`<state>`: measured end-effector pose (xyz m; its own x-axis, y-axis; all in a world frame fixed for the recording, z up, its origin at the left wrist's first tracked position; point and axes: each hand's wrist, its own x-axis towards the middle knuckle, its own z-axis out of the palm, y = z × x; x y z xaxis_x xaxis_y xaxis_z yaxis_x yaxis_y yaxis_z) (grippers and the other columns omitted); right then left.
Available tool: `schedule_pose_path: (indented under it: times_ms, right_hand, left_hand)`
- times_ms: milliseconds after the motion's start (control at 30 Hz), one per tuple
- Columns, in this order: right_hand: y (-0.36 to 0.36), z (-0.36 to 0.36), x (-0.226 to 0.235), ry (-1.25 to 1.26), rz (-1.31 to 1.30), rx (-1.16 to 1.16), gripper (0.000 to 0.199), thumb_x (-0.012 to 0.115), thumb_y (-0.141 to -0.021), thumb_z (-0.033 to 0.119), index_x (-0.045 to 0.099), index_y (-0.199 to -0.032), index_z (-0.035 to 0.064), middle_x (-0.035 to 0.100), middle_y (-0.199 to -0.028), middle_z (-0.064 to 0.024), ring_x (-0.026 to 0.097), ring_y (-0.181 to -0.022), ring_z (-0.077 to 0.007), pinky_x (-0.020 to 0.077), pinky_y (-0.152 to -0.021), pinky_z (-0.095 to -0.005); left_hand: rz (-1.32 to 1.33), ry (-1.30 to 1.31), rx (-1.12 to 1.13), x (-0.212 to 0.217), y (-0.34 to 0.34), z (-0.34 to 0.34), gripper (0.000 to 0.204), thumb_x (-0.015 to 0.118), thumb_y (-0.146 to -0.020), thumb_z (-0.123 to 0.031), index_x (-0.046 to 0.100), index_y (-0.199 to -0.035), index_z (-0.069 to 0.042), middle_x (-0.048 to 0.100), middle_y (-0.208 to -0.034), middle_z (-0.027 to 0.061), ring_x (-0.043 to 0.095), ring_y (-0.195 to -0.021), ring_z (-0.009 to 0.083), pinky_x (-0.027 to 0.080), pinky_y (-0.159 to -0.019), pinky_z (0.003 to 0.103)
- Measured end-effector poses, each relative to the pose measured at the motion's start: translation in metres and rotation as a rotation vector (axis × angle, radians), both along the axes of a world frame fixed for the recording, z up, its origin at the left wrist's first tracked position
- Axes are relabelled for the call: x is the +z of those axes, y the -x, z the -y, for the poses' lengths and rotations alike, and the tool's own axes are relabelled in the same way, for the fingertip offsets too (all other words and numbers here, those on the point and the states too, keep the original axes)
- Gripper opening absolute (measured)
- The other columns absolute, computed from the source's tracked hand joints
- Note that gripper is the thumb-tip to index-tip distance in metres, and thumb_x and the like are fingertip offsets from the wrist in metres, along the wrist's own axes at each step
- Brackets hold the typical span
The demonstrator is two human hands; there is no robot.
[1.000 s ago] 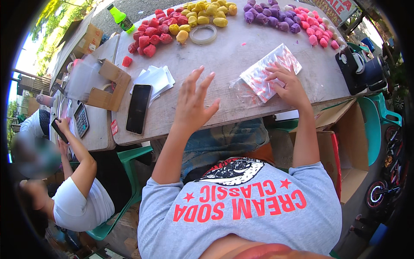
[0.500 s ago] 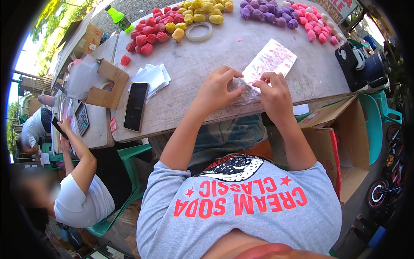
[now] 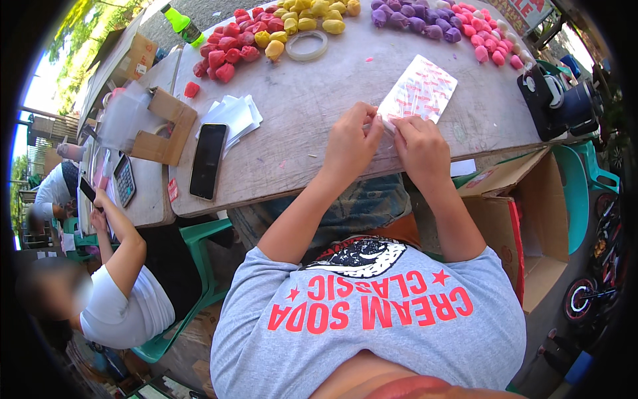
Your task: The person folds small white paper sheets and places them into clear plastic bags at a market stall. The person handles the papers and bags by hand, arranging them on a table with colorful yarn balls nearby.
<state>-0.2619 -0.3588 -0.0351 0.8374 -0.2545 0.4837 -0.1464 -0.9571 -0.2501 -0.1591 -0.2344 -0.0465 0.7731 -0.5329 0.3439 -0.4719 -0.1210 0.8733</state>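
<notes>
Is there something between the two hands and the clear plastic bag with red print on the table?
Nothing visible: the left hand and the right hand already pinch the near edge of the plastic bag, which lies on the wooden table.

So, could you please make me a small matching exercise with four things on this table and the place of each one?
Things:
1. clear printed bag
2. black phone
3. tape ring
4. purple pieces

Places:
A. flat beside the white paper stack
B. between both hands' fingertips
C. far edge, between the yellow pieces and the pink ones
D. just below the yellow pieces

Pairs: 1-B, 2-A, 3-D, 4-C
</notes>
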Motion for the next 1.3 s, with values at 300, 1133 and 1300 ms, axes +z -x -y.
schedule_pose_path:
  times_ms: [300,1133,1300]
  right_hand:
    - [-0.009,0.011,0.001,-0.103,-0.047,0.003,0.016,0.071,-0.088,0.021,0.075,-0.096,0.0081,0.071,-0.092,-0.0070,0.067,-0.085,-0.0278,0.0559,-0.072,-0.0395]
    - [-0.006,0.008,0.008,0.172,0.135,0.075,0.013,0.078,-0.075,0.016,0.071,-0.082,0.0089,0.067,-0.125,0.0010,0.061,-0.110,-0.0244,0.0501,-0.091,-0.0383]
    - [-0.008,0.023,-0.003,-0.201,0.019,0.153,0.013,0.073,-0.084,0.014,0.075,-0.092,0.0046,0.073,-0.107,-0.0065,0.067,-0.093,-0.0295,0.0553,-0.079,-0.0402]
  left_hand:
    - [-0.047,0.002,-0.050,-0.001,0.000,-0.003,0.022,0.065,-0.097,-0.017,0.065,-0.106,0.003,0.072,-0.098,0.0158,0.072,-0.088,0.0211,0.057,-0.077,0.033]
    - [-0.080,0.024,-0.040,-0.007,-0.005,0.000,0.016,0.065,-0.096,-0.010,0.062,-0.105,0.002,0.070,-0.096,0.0115,0.068,-0.084,0.0160,0.055,-0.073,0.030]
    - [-0.212,0.075,-0.080,-0.009,-0.003,-0.001,0.017,0.065,-0.096,-0.010,0.061,-0.107,0.003,0.070,-0.096,0.0116,0.068,-0.087,0.0160,0.055,-0.076,0.029]
